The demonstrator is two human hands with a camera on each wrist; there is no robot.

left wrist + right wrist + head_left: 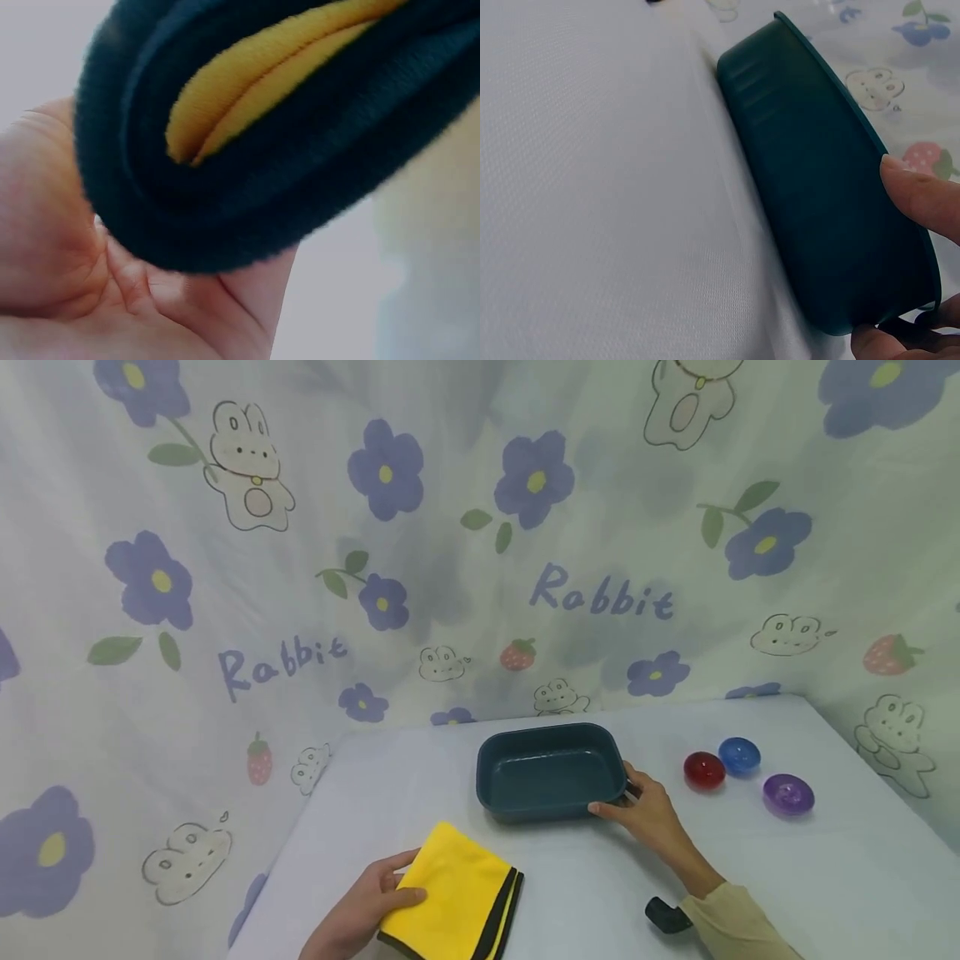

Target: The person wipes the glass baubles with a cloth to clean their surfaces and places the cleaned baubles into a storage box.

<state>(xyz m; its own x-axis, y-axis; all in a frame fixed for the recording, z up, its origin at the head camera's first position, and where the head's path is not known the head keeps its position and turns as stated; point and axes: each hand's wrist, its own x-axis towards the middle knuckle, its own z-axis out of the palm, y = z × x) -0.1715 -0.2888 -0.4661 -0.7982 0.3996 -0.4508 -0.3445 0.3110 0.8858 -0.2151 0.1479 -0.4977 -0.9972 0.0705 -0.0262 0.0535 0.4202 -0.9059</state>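
Observation:
A folded yellow cloth [453, 893] with dark edging is held in my left hand [367, 902], the thumb lying over its left side. Close up in the left wrist view, the dark rounded fold of the cloth [202, 225] stands before the palm [150, 300]. My right hand [648, 810] grips the right end of a dark green rectangular dish [555, 814], thumb at the rim and fingers round the end. In the right wrist view the long side of the dish [817, 180] shows, and the thumb [922, 195] presses its rim. The inside of the dish holds nothing.
Right of the dish lie three shiny rounded pieces: red [704, 772], blue [739, 756] and purple [788, 794]. A dark curved object [667, 916] shows beside the right sleeve [738, 922]. A printed curtain [450, 568] hangs behind the white table [390, 777].

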